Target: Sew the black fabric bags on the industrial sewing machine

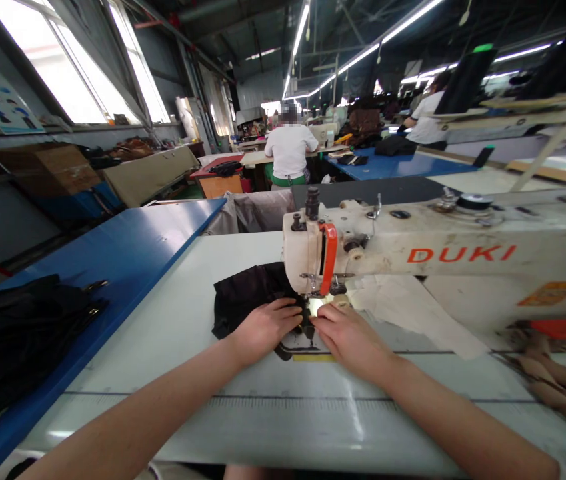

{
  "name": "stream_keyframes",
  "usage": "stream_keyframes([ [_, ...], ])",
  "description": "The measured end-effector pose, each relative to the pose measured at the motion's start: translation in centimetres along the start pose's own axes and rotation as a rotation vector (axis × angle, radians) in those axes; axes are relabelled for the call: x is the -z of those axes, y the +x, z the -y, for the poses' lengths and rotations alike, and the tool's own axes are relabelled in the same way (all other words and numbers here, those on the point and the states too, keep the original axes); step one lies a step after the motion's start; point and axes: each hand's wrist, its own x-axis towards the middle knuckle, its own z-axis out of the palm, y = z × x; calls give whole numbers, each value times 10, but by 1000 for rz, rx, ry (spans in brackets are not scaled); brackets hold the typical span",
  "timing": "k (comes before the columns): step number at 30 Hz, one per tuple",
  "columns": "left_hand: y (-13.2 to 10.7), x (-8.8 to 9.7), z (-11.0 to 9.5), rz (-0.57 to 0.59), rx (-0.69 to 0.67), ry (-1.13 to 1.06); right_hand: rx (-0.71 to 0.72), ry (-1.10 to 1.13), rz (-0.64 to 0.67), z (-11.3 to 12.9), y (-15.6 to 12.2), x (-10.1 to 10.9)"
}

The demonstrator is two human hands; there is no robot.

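Where white worktop (243,427) meets sewing machine (413,253) head, black fabric (243,293) lies mid-worktop under needle; factory hall, strip lights (363,57). Left hand (265,327) flat on fabric, fingers released; right hand (350,340) at fabric edge, cannot tell grip. Grey cloth bin (253,210) past far edge, contents hidden.

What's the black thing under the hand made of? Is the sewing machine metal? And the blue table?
The black piece looks like soft matte cloth: it folds and wrinkles under the left hand. The sewing machine looks like cream-painted metal, scuffed and dirty; some parts may be plastic. The blue table has a smooth, slightly shiny top, perhaps laminate.
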Motion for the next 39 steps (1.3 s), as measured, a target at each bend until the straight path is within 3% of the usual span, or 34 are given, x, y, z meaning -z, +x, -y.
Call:
stream_keyframes([
  [13, 5, -2, 3, -86, 8, -41, -46, -53, 10, 1, 4, 1],
  [27, 6, -2, 2, -67, 45, -44, -42, -42, -21, 1, 1, 0],
  [39, 19, -4, 16, -74, 93, -43, -88, 11, -84, -2, -4, -1],
])
